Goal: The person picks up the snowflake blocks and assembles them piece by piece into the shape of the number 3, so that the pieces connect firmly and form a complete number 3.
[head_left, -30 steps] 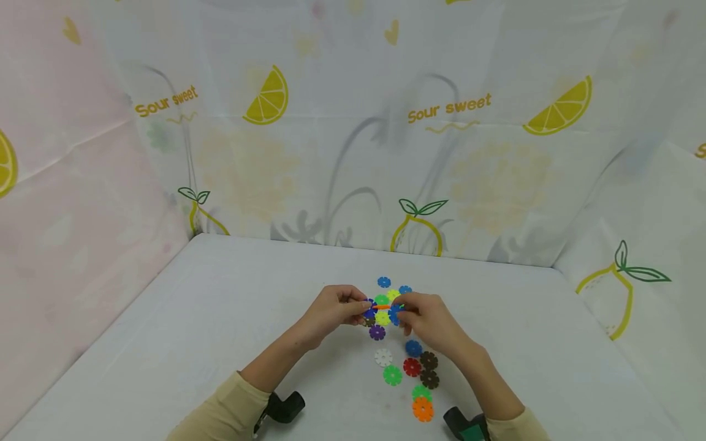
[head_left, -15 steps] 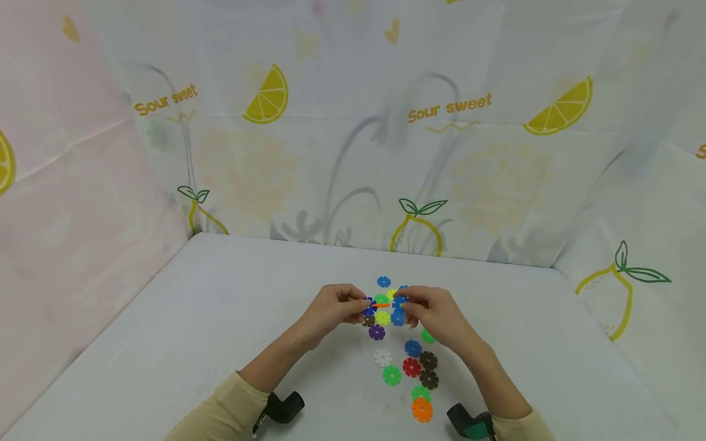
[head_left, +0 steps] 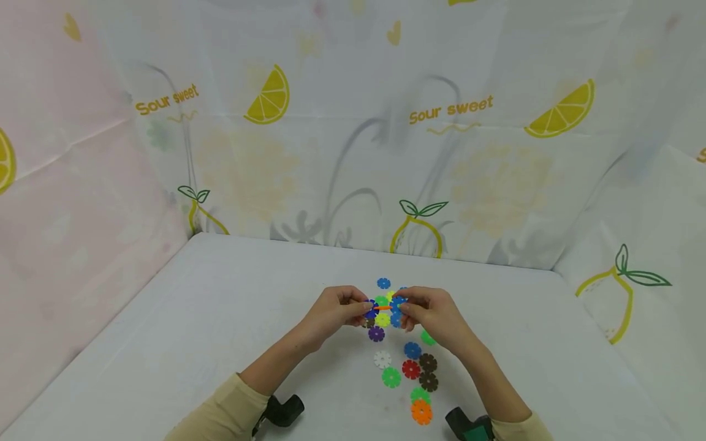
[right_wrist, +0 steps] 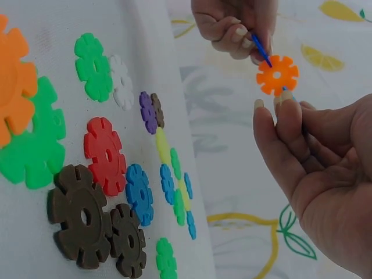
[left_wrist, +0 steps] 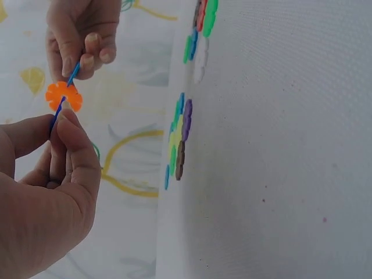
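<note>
Found at the left grip (head_left: 337, 310), a narrow pinch of thumb and fingers on a dark blue disc (left_wrist: 56, 114). Found at the right grip (head_left: 432, 311), a similar narrow pinch on a blue disc (left_wrist: 73, 74). Noted between both grips, raised above the counter (head_left: 165, 343): an orange disc (right_wrist: 289, 70), overlapped crosswise by the dark blue disc at one side and near the blue disc at the opposite rim. Cannot tell any engagement at that rim. Logged on the counter: a red disc (head_left: 407, 371) just beside two brown discs (head_left: 425, 383), a white disc (head_left: 379, 361) near a green disc (head_left: 388, 379), a loose orange piece (head_left: 417, 414) partly over another green one. Logged farther out: a purple disc (head_left: 372, 335) near a yellow disc (head_left: 382, 323).
</note>
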Demonstrator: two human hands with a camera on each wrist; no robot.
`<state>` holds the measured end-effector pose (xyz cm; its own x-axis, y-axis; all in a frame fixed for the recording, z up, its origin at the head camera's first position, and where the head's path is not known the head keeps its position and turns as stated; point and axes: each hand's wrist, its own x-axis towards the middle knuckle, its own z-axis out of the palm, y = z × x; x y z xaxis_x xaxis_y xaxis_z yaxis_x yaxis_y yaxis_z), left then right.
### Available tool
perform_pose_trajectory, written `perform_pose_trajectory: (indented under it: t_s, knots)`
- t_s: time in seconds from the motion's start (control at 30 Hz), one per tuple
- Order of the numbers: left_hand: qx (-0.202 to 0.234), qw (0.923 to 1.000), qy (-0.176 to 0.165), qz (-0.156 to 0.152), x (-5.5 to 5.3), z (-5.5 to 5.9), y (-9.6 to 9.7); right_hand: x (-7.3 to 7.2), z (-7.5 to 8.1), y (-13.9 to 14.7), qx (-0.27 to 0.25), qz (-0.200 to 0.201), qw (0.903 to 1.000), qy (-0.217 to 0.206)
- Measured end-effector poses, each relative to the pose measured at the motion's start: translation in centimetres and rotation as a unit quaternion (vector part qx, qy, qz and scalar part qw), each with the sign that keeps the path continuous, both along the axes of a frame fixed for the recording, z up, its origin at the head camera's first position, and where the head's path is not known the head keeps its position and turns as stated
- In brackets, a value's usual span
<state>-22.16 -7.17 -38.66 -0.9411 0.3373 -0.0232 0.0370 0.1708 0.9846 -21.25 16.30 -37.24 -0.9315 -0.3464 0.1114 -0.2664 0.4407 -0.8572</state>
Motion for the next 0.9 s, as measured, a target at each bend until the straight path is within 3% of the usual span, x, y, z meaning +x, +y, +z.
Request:
perform_pose_trajectory:
  t_s: [0.57,0.9]
  knots:
    - [-0.007,0.9995,0.028,0.01,0.2,0.2,0.0,0.3,0.5,-0.7,-0.064,-0.001,0.9972,-0.038]
    - [0.006,0.9991,0.039,0.014,0.5,1.0,0.0,0.9,0.8,-1.5,-0.074,-0.042,0.9964,-0.001]
